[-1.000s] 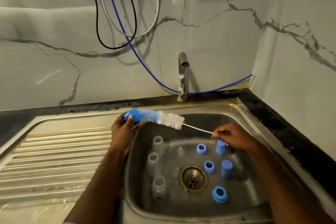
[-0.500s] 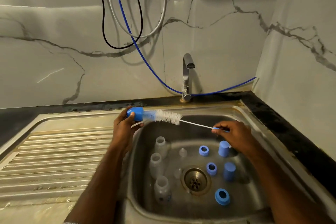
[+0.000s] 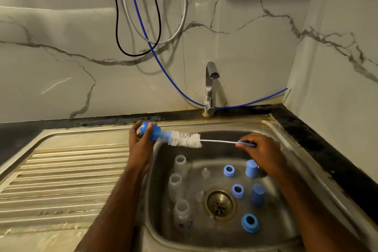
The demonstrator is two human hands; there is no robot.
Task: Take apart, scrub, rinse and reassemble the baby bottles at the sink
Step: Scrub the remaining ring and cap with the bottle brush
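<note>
Three clear baby bottles stand upright in a column along the left side of the sink basin (image 3: 286,149): rear bottle (image 3: 180,166), middle bottle (image 3: 175,187), front bottle (image 3: 182,214), all with open necks.

Three blue screw rings lie flat on the basin floor right of the bottles: rear ring (image 3: 229,171), middle ring (image 3: 237,191), front ring (image 3: 250,222).

Two blue caps stand mouth-down near the right wall: rear cap (image 3: 251,169), just below the right hand, and front cap (image 3: 257,194).

Two clear teats, faint against the steel: one (image 3: 205,173) between the rear bottle and the rear ring, one (image 3: 199,196) just left of the drain (image 3: 220,203).

One bottle brush (image 3: 185,139), held level above the rear of the basin. Blue bulb end to the left, white bristles in the middle, thin wire stem running right.

Left hand (image 3: 141,141): fingers and thumb curled round the blue bulb end, above the basin's left rim.

Right hand (image 3: 261,151): fingertips pinching the far end of the stem, where it turns blue.

One steel tap (image 3: 210,88), centred behind the basin.

One ribbed steel draining board (image 3: 61,174), left of the basin.

One dark tabletop (image 3: 327,149), bordering the sink at rear and right.

Three cables on the marble-look wall: black cable (image 3: 117,26), grey cable (image 3: 184,6), blue cable (image 3: 163,71), which runs down behind the tap and off to the right.
</note>
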